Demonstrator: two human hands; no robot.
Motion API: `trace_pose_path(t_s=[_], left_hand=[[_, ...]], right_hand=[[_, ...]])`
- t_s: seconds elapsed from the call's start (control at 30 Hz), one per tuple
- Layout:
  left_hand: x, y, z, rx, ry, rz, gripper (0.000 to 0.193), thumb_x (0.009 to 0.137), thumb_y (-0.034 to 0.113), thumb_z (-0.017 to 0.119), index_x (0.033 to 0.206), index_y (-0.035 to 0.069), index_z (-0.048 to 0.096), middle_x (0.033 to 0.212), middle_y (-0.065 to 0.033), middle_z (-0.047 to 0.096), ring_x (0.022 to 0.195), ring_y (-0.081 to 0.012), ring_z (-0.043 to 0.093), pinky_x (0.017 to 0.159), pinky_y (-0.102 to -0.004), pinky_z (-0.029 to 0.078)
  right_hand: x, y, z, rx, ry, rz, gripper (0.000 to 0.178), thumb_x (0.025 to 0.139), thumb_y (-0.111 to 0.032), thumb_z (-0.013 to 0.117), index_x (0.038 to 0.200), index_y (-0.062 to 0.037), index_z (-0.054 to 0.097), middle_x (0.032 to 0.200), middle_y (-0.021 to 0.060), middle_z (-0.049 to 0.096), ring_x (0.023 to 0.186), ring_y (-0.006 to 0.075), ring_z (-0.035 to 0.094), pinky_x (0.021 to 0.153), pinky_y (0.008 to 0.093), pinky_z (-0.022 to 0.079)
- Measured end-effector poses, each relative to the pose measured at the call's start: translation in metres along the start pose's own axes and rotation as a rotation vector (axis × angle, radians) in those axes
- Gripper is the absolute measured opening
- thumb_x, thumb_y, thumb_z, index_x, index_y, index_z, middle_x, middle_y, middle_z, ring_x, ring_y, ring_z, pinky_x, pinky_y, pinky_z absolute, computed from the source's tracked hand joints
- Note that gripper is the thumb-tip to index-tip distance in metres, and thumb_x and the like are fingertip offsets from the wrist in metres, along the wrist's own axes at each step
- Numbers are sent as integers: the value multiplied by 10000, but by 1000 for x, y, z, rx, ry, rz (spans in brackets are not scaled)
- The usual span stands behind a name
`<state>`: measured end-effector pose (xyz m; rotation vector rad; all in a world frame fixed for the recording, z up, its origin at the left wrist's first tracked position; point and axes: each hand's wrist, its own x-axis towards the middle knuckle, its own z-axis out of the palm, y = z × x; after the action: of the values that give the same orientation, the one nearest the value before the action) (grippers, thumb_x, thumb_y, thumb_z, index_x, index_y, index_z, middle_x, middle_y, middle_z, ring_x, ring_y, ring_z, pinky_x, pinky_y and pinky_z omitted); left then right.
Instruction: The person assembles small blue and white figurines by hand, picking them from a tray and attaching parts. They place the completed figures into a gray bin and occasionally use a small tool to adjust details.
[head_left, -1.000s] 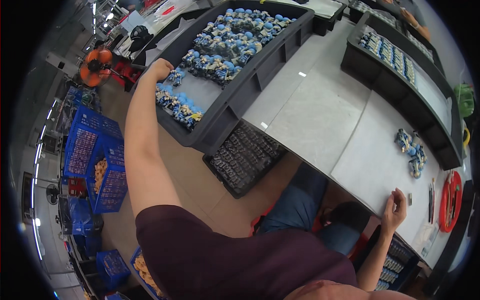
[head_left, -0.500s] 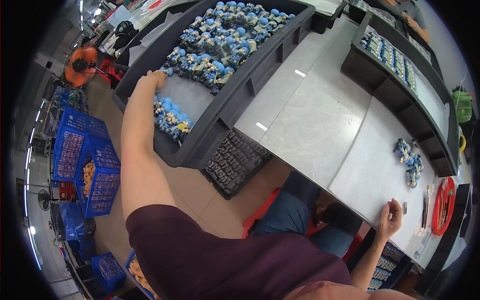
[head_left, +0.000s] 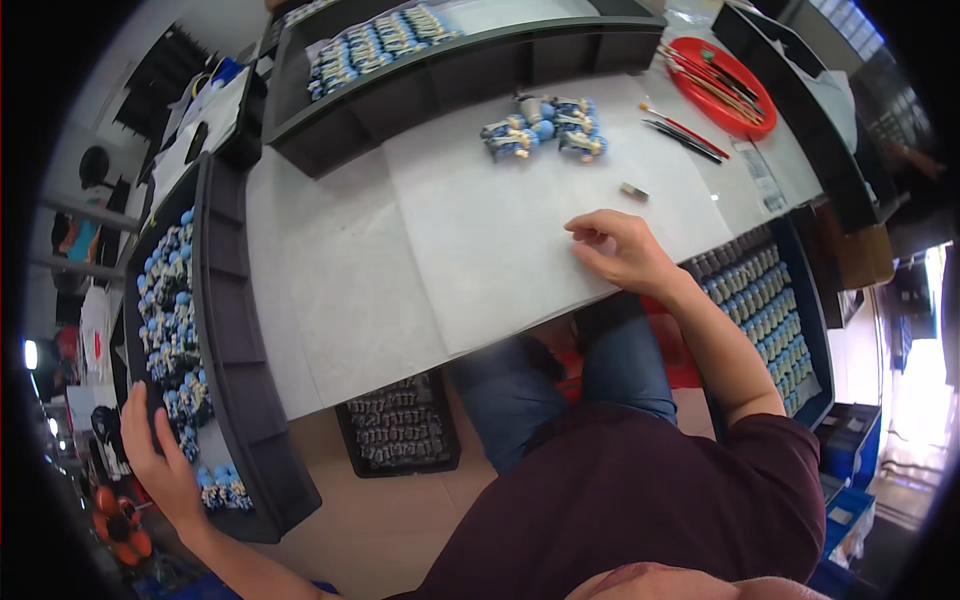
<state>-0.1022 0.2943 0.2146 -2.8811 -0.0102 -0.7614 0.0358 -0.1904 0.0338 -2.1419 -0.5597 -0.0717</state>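
My left hand (head_left: 158, 450) reaches into a long black tray (head_left: 235, 350) at the left, its fingers spread over the blue and white figurines (head_left: 170, 320) that fill it; I cannot tell whether it grips one. My right hand (head_left: 615, 250) rests on the pale grey table (head_left: 450, 230) near its front edge, fingers curled loosely with nothing in them. A small cluster of the same figurines (head_left: 545, 125) lies on the table beyond that hand.
A second black tray (head_left: 450, 60) with figurines runs along the table's back. A red dish of paintbrushes (head_left: 725, 85) stands at the back right, loose brushes (head_left: 675, 128) beside it. Trays of figurines sit low on the right (head_left: 770, 320) and under the table (head_left: 400, 430).
The view has swung round, so the table now lies ahead and the big tray at the left. My left hand stays in that tray; my right hand stays at the table's edge.
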Motion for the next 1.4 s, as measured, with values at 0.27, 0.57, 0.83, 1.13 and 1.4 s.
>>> trace_pose_path(t_s=[0.27, 0.57, 0.83, 1.13, 1.4], left_hand=[[-12, 197, 30, -425, -7, 443, 260, 712, -23, 610, 972, -9, 598, 998, -129, 601, 1022, -323, 526, 924, -459, 348], [-23, 282, 111, -1237, -277, 183, 275, 744, 5, 618, 1018, 17, 599, 1005, -110, 601, 959, -263, 559, 857, -367, 421], [17, 337, 157, -2266, -279, -397, 335, 912, 143, 464, 1210, -9, 457, 1110, -148, 559, 1021, -204, 551, 876, -337, 464], [11, 338, 181, -2351, -377, -602, 303, 895, 190, 513, 1132, 2, 512, 984, -60, 588, 913, -143, 556, 835, -291, 438], [8, 338, 184, -2394, -358, -555, 274, 886, 161, 525, 1111, 4, 529, 986, -52, 590, 892, -132, 551, 830, -285, 427]], right_hand=[[60, 39, -27, -495, 478, -163, 266, 672, -19, 631, 935, -25, 593, 926, 100, 587, 940, 276, 513, 782, 339, 437], [51, 11, -20, 256, 267, 82, 278, 760, -68, 638, 1018, -39, 539, 836, 71, 567, 770, 160, 551, 682, 267, 450], [-9, -33, 26, 1107, 151, 157, 337, 828, -76, 593, 1131, 15, 478, 939, 94, 576, 869, 143, 561, 764, 275, 469], [-14, -11, 33, 1038, 20, 245, 285, 899, -190, 504, 1075, 31, 544, 1033, 110, 586, 872, 148, 574, 762, 274, 475], [-19, -4, 41, 1017, 19, 184, 303, 915, -188, 476, 1125, 29, 497, 1008, 101, 583, 873, 150, 570, 775, 286, 472]])
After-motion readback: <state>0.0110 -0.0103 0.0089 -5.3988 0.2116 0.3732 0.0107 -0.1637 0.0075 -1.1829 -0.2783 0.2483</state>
